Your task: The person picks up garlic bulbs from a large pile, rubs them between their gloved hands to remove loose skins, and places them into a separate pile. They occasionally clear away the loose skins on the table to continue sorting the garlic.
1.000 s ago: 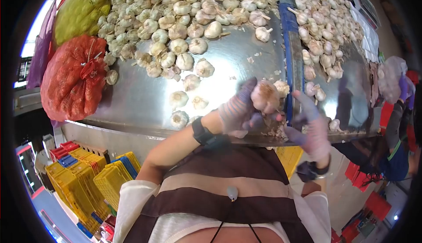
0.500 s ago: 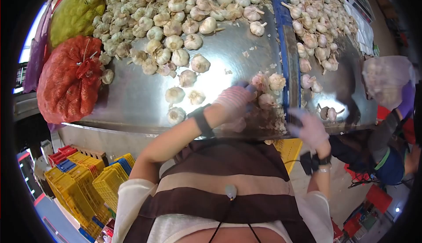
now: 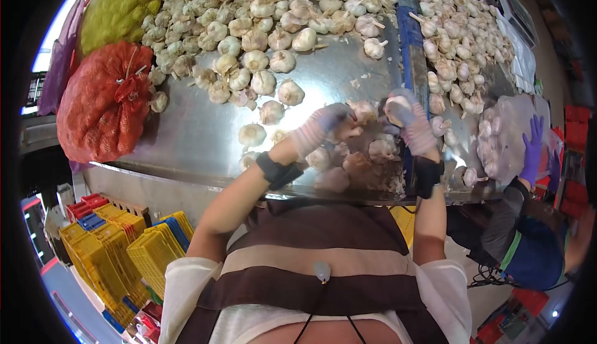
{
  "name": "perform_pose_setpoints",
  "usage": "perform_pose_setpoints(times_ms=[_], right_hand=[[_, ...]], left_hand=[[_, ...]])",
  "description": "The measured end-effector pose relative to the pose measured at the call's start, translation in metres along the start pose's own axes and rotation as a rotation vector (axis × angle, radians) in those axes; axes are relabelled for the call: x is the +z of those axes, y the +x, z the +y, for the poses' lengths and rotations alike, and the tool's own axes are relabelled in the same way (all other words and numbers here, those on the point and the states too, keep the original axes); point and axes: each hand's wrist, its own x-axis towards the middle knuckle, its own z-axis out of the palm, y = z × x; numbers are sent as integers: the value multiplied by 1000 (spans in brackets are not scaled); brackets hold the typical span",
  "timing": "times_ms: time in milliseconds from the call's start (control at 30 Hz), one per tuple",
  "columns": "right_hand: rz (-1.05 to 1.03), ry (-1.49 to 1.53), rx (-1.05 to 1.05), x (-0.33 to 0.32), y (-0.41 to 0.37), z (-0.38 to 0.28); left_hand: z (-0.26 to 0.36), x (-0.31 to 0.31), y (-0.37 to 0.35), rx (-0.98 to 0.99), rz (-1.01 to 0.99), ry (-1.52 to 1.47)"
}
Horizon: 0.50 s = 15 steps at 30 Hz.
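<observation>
Both hands wear striped, light-coloured gloves over the metal table [image 3: 199,132]. My left hand [image 3: 323,127] is closed on something I cannot make out, beside several garlic bulbs; its fingers are blurred. To its right, my right hand [image 3: 410,120] has its fingers wrapped round a garlic bulb [image 3: 395,110] near the blue divider [image 3: 415,51]. Loose bulbs and bits of peel lie between and below the hands. A large heap of garlic [image 3: 249,20] covers the back of the table.
Beyond the divider lies another garlic heap [image 3: 457,39]. A red net sack [image 3: 102,101] and a yellow-green one [image 3: 121,11] stand at left. At right, a co-worker's purple-gloved hand [image 3: 532,148] is at a clear bag of garlic [image 3: 497,139]. Yellow crates [image 3: 106,269] stand lower left.
My right hand has moved up and left from the table's front edge and now holds a bulb. My left hand has shifted slightly left. The co-worker's bag has moved closer.
</observation>
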Motion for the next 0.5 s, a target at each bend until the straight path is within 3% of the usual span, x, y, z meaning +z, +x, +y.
perform_pose_setpoints(times_ms=[33,100,133,233,367,500], right_hand=[[-3,1,0,4,-4,-1],[-238,834,42,14,-12,-3],[-240,835,41,23,-18,-8],[-377,1138,132,50,-29,-17],[-488,1321,179,62,-30,-11],[-378,1212,142,58,-42,-13]], left_hand=[[5,-2,-4,-1,3,1],[13,-1,-13,-103,-185,-929],[23,6,-17,-103,-184,-927],[45,24,-25,-53,112,-981],[43,23,-33,0,152,-895],[43,22,-37,30,138,-949]])
